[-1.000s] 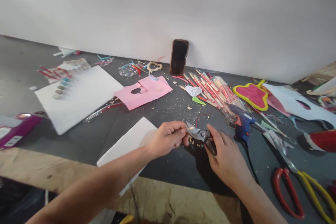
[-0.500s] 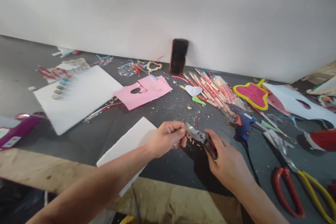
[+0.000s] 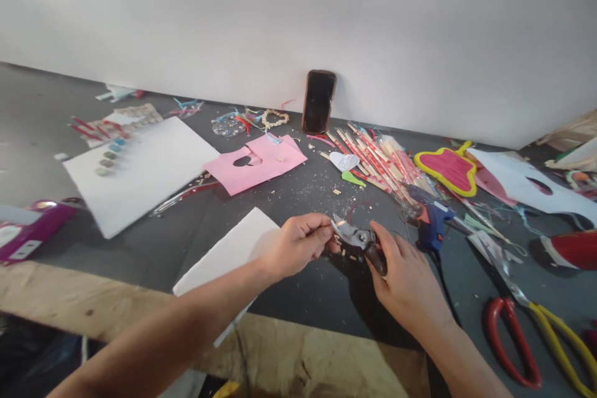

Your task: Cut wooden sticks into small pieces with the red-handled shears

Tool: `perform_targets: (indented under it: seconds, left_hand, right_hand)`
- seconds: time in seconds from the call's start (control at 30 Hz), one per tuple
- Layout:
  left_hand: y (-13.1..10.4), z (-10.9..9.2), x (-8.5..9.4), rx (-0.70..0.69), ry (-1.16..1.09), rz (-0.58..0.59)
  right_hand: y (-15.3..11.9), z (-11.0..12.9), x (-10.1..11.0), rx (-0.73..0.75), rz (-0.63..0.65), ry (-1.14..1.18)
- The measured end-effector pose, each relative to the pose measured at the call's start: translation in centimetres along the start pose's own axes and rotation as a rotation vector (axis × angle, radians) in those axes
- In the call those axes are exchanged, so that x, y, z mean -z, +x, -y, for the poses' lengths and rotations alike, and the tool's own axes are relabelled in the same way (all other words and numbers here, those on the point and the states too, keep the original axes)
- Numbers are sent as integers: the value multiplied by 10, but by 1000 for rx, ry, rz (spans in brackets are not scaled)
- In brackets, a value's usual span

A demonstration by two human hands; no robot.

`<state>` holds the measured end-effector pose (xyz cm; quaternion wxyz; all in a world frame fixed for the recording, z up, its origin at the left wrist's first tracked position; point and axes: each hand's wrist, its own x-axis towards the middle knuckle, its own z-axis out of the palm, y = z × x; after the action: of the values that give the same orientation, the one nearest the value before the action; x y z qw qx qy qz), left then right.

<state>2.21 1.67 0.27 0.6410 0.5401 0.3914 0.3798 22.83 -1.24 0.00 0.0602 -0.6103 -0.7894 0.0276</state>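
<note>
Over the dark table, my left hand (image 3: 303, 244) is pinched closed around a short thin wooden stick (image 3: 341, 222). Only the pale tip of that stick shows, lying between the blades of the pruning shears. My right hand (image 3: 410, 277) is wrapped round the dark handles of the pruning shears (image 3: 362, 237), whose blades point left toward my left fingertips. Several small cut wooden bits (image 3: 353, 256) lie on the table beneath the shears. A white board (image 3: 237, 249) lies partly under my left forearm.
Paper-wrapped chopsticks (image 3: 373, 155) lie behind my hands, near a phone (image 3: 318, 101) leaning on the wall. Pink paper (image 3: 261, 168) is left of them. To the right are a blue glue gun (image 3: 433, 227) and large scissors (image 3: 513, 342) with red and yellow handles.
The pruning shears have shifted slightly, and the fingers of my right hand look a little straighter on the handles. My left hand stays nearly in place.
</note>
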Motion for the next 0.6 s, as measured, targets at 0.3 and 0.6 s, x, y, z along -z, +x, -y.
perform_targets:
  seconds: [0.3,0.6]
  left_hand:
    - [-3,2,1,1,-54,54]
    - [-2,2,0,5,-109,49]
  right_hand:
    - [0,0,1,45,-25,26]
    - [-2,2,-1,32,10,51]
